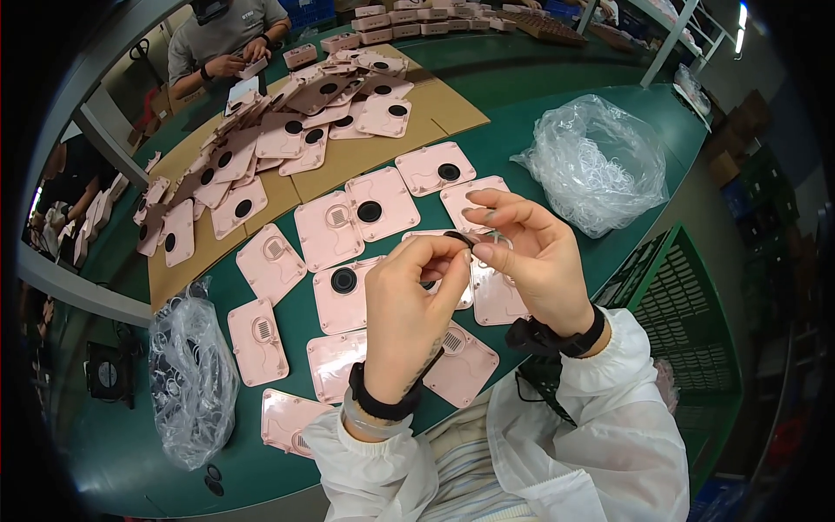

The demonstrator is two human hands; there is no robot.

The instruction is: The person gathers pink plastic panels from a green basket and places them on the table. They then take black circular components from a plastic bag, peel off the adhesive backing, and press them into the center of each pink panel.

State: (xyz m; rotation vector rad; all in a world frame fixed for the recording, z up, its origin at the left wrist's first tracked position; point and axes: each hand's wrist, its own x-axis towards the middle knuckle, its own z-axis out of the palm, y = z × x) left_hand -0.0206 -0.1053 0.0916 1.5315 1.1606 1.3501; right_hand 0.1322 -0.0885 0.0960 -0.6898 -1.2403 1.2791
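In front of me my left hand [404,291] pinches a small black round part [459,237], seen nearly edge-on, between thumb and forefinger. Close against it, the thumb and curled fingers of my right hand [539,257] meet at the same spot, around a thin pale piece [494,236] that looks like a ring. Fingers hide much of both parts. Beneath my hands lie several flat pink plastic panels [326,244] with rounded corners. Some carry a black disc [369,211]; others show a bare slotted grille [263,329].
A clear bag of white rings [596,165] stands to the right, and another clear bag [193,383] lies left. Pink panels are heaped on cardboard [426,100] at the back. A green crate [683,313] is beside the table at right. A co-worker [230,48] handles parts across the table.
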